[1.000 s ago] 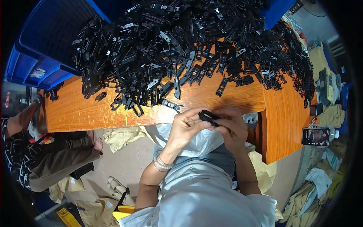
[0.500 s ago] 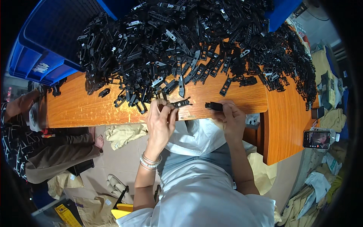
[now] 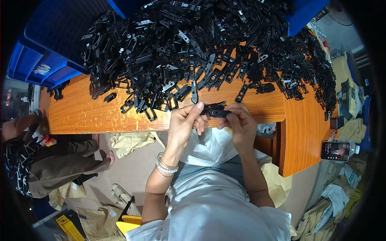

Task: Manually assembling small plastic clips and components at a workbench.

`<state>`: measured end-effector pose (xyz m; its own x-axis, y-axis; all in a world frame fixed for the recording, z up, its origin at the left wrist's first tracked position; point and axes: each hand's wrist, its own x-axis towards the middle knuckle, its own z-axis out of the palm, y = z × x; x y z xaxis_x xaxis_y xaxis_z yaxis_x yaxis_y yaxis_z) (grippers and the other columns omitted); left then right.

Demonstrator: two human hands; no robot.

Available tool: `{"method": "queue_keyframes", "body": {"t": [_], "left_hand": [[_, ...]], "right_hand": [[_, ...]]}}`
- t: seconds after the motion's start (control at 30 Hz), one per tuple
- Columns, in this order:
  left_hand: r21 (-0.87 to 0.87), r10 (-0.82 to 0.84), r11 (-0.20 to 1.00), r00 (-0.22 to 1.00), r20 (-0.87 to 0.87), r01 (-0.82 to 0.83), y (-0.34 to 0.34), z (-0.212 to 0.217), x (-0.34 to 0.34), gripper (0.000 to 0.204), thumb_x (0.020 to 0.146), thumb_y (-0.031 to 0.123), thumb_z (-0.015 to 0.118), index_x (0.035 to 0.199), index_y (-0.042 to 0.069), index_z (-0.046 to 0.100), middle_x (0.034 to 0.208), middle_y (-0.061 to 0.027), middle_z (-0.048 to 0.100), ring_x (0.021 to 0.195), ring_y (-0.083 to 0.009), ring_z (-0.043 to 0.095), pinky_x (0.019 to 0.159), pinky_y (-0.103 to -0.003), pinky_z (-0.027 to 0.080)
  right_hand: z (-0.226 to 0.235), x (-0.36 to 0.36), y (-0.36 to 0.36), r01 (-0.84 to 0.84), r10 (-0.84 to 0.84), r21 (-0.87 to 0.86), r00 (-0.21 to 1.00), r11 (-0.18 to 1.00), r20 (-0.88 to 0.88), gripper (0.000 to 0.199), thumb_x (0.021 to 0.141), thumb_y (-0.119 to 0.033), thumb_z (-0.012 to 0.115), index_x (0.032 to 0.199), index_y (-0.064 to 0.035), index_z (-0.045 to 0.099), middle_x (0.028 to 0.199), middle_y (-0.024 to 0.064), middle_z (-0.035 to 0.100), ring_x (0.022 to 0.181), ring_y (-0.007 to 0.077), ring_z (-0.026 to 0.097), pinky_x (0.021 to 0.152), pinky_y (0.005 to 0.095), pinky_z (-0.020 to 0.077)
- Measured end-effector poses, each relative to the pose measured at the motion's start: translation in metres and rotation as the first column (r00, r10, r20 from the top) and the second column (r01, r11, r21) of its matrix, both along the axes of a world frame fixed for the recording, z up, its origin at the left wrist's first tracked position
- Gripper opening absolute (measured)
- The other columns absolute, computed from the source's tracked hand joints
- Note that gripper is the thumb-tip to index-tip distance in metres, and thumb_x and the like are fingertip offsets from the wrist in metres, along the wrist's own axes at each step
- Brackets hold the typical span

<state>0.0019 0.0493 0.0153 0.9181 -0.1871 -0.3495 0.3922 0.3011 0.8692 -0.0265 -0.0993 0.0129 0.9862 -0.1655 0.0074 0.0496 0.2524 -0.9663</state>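
Observation:
Just over the table's near edge, my left hand pinches a slim black plastic part between thumb and fingers. My right hand grips a wider black plastic piece with a small hole in it. The two parts overlap in view, the slim one on the far side; whether they are joined I cannot tell. Beyond my hands, a large heap of black plastic parts covers the back of the wooden table. One loose black frame-shaped part lies close to my right hand.
A blue crate stands at the far left, and another blue bin at the far right. On the right, a phone is propped by the table's side section. Another person's legs show at left. A white sack hangs at my lap.
My hands have come together, bringing the two black parts from apart to overlapping. The left hand moved right and the right hand slightly left. The person at left shifted a little.

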Motion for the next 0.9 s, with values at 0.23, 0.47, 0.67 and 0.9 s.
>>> {"method": "queue_keyframes", "body": {"t": [0.23,0.47,0.67,0.9], "left_hand": [[0.195,0.039,0.979,0.995,0.091,-0.056,-0.008,0.001,-0.002,0.038,0.088,0.028,0.054,0.065,-0.001,0.06,0.044,-0.0016,0.047,0.036,-0.0038,0.039,0.035,-0.018,0.026],[0.19,0.049,0.98,0.996,0.073,-0.062,-0.006,-0.001,-0.001,0.039,0.088,0.029,0.054,0.063,0.0,0.06,0.042,-0.0006,0.045,0.034,-0.004,0.037,0.035,-0.018,0.025],[0.185,0.081,0.978,0.994,0.071,-0.093,-0.009,0.0,-0.003,0.04,0.088,0.029,0.054,0.061,-0.001,0.059,0.044,-0.0005,0.046,0.036,-0.0045,0.038,0.035,-0.019,0.026],[0.211,0.036,0.976,0.996,0.087,-0.054,-0.008,0.005,-0.001,0.041,0.088,0.028,0.054,0.06,-0.002,0.058,0.048,-0.0018,0.049,0.038,-0.005,0.039,0.037,-0.02,0.028]], "right_hand": [[0.0,0.005,-0.001,0.044,-0.046,-0.021,0.996,0.999,-0.08,0.014,0.085,-0.002,0.051,0.079,0.0093,0.056,0.08,0.0077,0.053,0.059,0.0113,0.057,0.051,0.0216,0.0504],[0.005,0.004,-0.001,0.054,-0.047,0.028,0.979,0.998,-0.198,0.019,0.086,-0.012,0.055,0.078,0.0053,0.058,0.063,0.0073,0.056,0.048,0.0115,0.054,0.044,0.0209,0.0445],[0.003,0.004,0.001,0.084,-0.083,-0.002,0.972,0.996,-0.218,0.023,0.086,-0.016,0.056,0.077,0.0041,0.059,0.058,0.008,0.057,0.046,0.0116,0.053,0.044,0.0208,0.0434],[0.004,0.004,0.002,0.099,-0.095,0.003,0.961,0.995,-0.259,0.023,0.086,-0.018,0.057,0.077,0.0034,0.06,0.057,0.0077,0.057,0.046,0.0111,0.054,0.045,0.02,0.0441]]}}
